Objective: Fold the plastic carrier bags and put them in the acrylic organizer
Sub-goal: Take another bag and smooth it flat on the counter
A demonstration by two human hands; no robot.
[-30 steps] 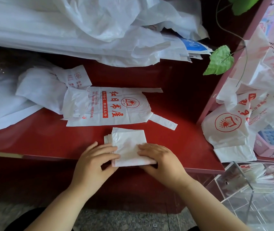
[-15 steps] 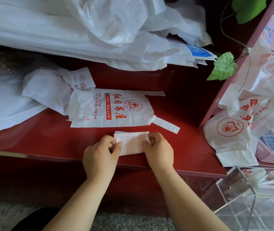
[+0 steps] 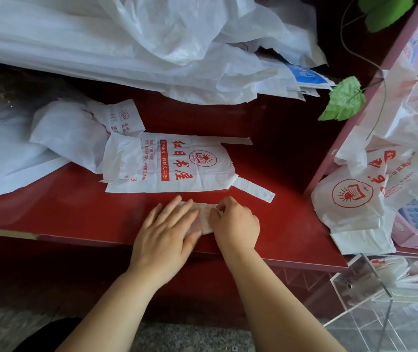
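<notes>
The folded bag (image 3: pixel 206 219), now a small tight packet, lies on the red counter (image 3: pixel 289 224) near its front edge, at about six o'clock from the flat printed bag (image 3: pixel 177 163), and only a narrow strip of it shows between the two hands. The left hand (image 3: pixel 168 233) lies spread and flat over the packet's left part, pressing it down; the right hand (image 3: pixel 234 224) is curled at the packet's right end, its fingertips apparently pinching or tucking an edge, though the exact grip is hidden. By my judgement this is the last fold or tuck of this bag, so the next move calls for keeping the packet squeezed so it does not spring open, then carrying it toward four o'clock to the acrylic organizer (image 3: pixel 370 288), which already seems to hold white folded bags. The flat printed bag carries large red characters, 红日书屋, beside a round red emblem of a book and rising sun; its smaller lines are too fine to read surely. At three o'clock a heap of loose bags (image 3: pixel 355 199) shows the same emblem. At two o'clock hangs a green leaf (image 3: pixel 345 100), and at twelve o'clock a pile of white plastic (image 3: pixel 126 41) rests.
</notes>
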